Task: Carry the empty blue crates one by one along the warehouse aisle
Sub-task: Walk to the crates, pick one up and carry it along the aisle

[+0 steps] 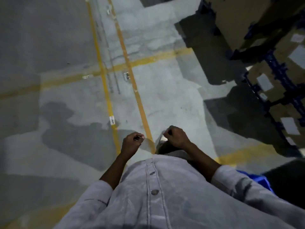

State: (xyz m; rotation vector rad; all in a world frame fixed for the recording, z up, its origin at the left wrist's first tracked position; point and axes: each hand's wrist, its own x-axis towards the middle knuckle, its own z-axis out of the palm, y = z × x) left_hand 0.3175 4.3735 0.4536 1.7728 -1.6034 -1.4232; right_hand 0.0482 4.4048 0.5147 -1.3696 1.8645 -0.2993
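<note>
My left hand (132, 142) and my right hand (175, 137) hang in front of my grey shirt, both with curled fingers and nothing held in them. A corner of a blue crate (257, 180) shows low at the right, behind my right sleeve and mostly hidden by it. Neither hand touches the crate. Below me lies the grey concrete aisle floor with yellow painted lines (105, 90).
Blue racking (279, 76) loaded with brown cardboard boxes (237, 22) lines the right side. Small white labels (112, 120) are stuck on the floor beside the yellow lines. My shadow falls on the floor to the left. Open floor stretches ahead and leftward.
</note>
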